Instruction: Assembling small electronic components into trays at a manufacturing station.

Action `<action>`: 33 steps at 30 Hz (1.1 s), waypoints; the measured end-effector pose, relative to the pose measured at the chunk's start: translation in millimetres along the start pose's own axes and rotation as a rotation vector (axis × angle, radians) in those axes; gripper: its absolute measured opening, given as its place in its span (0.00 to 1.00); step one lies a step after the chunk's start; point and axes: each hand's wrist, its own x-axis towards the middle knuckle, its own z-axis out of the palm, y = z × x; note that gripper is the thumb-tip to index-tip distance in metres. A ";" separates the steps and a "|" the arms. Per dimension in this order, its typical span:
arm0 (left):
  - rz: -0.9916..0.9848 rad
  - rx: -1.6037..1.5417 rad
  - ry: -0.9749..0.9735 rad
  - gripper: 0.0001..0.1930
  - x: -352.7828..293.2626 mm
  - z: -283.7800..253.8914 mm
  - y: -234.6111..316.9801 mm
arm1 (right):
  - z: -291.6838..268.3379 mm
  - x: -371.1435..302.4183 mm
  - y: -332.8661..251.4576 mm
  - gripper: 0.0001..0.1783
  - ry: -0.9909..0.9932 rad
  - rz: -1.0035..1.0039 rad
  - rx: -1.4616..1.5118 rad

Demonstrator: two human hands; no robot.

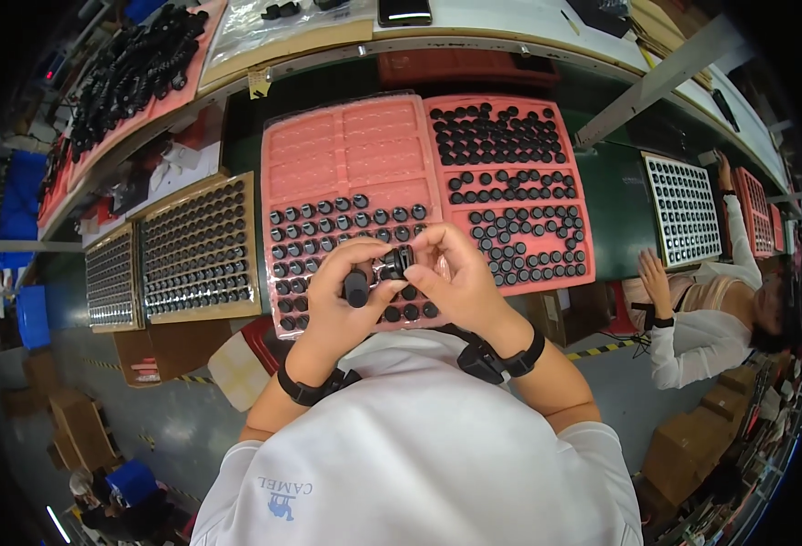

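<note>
Over the near part of a pink tray (pixel 305 168), my left hand (pixel 333 300) and my right hand (pixel 465 282) meet with fingers closed. Between their fingertips is a small black round part (pixel 394 264), gripped from both sides. A black cylinder (pixel 356 288) also sticks out of my left hand, by the thumb. Rows of black caps with shiny tops (pixel 325 225) fill the nearer half of the tray, and its far half shows bare moulded pockets. Against its right side lies a second pink tray (pixel 439 146) with many black knob-like caps (pixel 519 241). My fingers partly hide the gripped part.
On the left stand two trays of black parts (pixel 199 250) (pixel 112 282). A white tray (pixel 683 209) lies to the right, near a co-worker's hand (pixel 654 278). Beyond the green bench surface (pixel 615 196) runs a raised shelf with a phone (pixel 405 11) and a heap of black parts (pixel 137 73).
</note>
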 end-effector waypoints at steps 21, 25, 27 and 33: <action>-0.338 -0.185 -0.222 0.16 -4.5 -1.4 -32.2 | -10.8 -11.0 11.0 0.16 0.078 -0.414 -0.692; -0.508 -0.099 -0.264 0.14 -8.9 1.5 -37.6 | -13.0 -19.2 20.7 0.17 0.023 -0.397 -0.799; -0.344 0.048 -0.386 0.12 -8.5 3.3 -43.3 | -16.0 -24.2 22.8 0.17 -0.015 -0.382 -0.805; -0.665 0.004 -0.285 0.12 -19.0 -5.3 -51.1 | -44.0 -53.5 37.0 0.14 -0.155 -0.154 -0.860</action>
